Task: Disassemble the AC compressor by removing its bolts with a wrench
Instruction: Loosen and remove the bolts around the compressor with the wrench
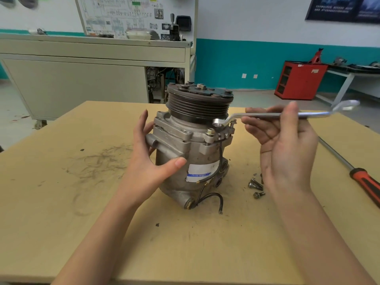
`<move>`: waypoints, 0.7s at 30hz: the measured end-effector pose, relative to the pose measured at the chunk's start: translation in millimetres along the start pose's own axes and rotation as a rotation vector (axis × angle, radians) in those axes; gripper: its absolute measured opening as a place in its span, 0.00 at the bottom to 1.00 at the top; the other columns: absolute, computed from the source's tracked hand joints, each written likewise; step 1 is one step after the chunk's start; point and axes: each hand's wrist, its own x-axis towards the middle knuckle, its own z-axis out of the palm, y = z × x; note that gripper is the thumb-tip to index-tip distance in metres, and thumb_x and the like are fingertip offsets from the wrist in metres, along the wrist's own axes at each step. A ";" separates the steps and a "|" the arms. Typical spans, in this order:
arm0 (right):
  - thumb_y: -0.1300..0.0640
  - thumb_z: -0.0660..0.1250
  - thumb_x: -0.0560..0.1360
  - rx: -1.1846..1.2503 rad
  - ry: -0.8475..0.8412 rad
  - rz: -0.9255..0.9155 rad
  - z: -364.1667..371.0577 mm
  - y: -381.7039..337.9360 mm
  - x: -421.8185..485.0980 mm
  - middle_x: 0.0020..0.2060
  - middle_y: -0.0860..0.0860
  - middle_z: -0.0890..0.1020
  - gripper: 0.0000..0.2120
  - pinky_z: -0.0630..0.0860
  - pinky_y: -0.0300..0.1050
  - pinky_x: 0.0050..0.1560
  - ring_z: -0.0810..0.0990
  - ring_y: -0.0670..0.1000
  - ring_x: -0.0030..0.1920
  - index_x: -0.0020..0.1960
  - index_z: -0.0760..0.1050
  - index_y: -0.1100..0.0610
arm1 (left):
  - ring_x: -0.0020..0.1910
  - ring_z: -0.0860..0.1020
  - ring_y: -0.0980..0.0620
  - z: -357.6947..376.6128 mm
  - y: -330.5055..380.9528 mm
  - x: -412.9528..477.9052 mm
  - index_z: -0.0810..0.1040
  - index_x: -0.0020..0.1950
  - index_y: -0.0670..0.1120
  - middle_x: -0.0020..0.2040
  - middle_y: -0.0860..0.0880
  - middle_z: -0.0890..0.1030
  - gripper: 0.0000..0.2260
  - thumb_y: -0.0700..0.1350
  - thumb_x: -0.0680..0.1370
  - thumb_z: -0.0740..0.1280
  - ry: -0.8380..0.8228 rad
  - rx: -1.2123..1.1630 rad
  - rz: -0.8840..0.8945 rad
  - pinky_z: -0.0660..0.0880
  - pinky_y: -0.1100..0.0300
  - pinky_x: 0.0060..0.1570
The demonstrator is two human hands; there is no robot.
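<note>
left hand (147, 155) touches compressor (197, 155); right hand (287, 145) pinches wrench (261, 115)

Beyond my left hand (148, 153) I see a grey cabinet (82, 79) below a wiring chart (123, 15); past my right hand (283, 145), a red cabinet (298, 81) against the white-and-teal wall (236, 62).
</note>
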 end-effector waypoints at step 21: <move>0.57 0.53 0.83 0.195 -0.038 0.466 2.4 8.0 18.2 0.34 0.57 0.85 0.14 0.79 0.39 0.33 0.85 0.53 0.37 0.42 0.71 0.60 | 0.63 0.73 0.66 3.6 2.6 -1.7 0.60 0.64 0.67 0.66 0.61 0.72 0.37 0.64 0.59 0.73 -0.006 -0.038 -0.033 0.70 0.74 0.57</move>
